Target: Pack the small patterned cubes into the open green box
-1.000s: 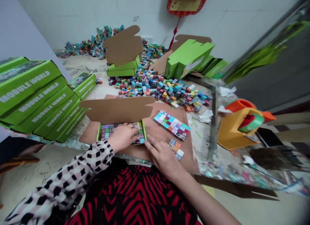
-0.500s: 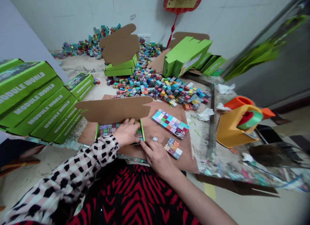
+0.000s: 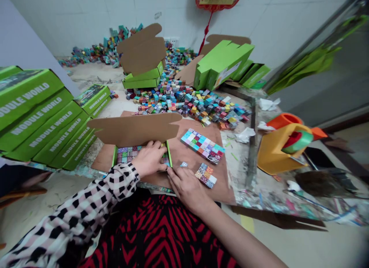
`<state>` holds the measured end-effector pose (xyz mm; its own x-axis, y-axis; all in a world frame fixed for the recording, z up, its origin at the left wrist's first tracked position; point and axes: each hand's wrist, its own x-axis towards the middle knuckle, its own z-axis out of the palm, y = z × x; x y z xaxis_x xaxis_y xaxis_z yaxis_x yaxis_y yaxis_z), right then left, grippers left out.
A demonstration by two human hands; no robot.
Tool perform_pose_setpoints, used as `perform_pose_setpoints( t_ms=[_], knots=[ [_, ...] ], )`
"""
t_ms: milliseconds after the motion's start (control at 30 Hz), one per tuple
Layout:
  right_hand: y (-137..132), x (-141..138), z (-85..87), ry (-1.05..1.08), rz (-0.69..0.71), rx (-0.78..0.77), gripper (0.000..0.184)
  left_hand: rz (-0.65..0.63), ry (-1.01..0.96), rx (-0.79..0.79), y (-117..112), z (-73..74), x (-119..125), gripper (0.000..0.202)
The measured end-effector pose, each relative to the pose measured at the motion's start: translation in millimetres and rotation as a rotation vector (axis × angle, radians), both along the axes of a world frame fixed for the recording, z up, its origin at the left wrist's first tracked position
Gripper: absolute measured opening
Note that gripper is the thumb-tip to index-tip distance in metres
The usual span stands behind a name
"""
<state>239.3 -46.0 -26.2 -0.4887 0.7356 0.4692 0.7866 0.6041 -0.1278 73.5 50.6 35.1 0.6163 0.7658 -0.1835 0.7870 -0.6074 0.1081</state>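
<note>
In the head view, an open green cardboard box (image 3: pixel 113 155) lies before me with its brown lid (image 3: pixel 132 129) raised. Rows of small patterned cubes (image 3: pixel 125 152) fill its visible part. My left hand (image 3: pixel 150 155) reaches into the right end of the box, fingers bent down over the cubes; whatever is under them is hidden. The fingers of my right hand (image 3: pixel 186 185) are stretched out, their tips touching the front right corner of the box. Close beside that hand are a single checked cube (image 3: pixel 183 164) and a small block of joined cubes (image 3: pixel 206 175).
A long block of cubes (image 3: pixel 203 145) lies on the brown cardboard sheet (image 3: pixel 223 183). Loose cubes (image 3: pixel 184 100) are heaped behind. Stacked green boxes (image 3: pixel 47 116) stand left, more green boxes (image 3: pixel 221 68) at the back. To the right is a yellow tape dispenser (image 3: pixel 271 150).
The view has shifted slightly. Both hands stay in nearly the same place at the box, with no clear change in what they touch.
</note>
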Motion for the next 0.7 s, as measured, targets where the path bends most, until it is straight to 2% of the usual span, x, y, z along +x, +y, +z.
perform_pose_setpoints(
  t_ms=[167,300,433,700],
  knots=[
    [-0.6,-1.4,1.7,-0.044,-0.024,-0.008,0.031,-0.019,-0.071,-0.023,4.0,-6.4,-8.4,0.039],
    [-2.9,3.8,1.1,-0.037,-0.017,-0.031,0.042,-0.030,-0.186,-0.059,4.8,-11.7,-26.4,0.030],
    [-7.9,9.3,1.2,0.019,0.015,-0.015,0.049,0.012,-0.206,-0.068,-1.1,-15.1,-44.2,0.034],
    [-18.2,2.7,3.7,0.054,0.119,0.029,0.032,0.152,-0.188,-0.179,4.1,-18.2,-46.0,0.046]
  ],
)
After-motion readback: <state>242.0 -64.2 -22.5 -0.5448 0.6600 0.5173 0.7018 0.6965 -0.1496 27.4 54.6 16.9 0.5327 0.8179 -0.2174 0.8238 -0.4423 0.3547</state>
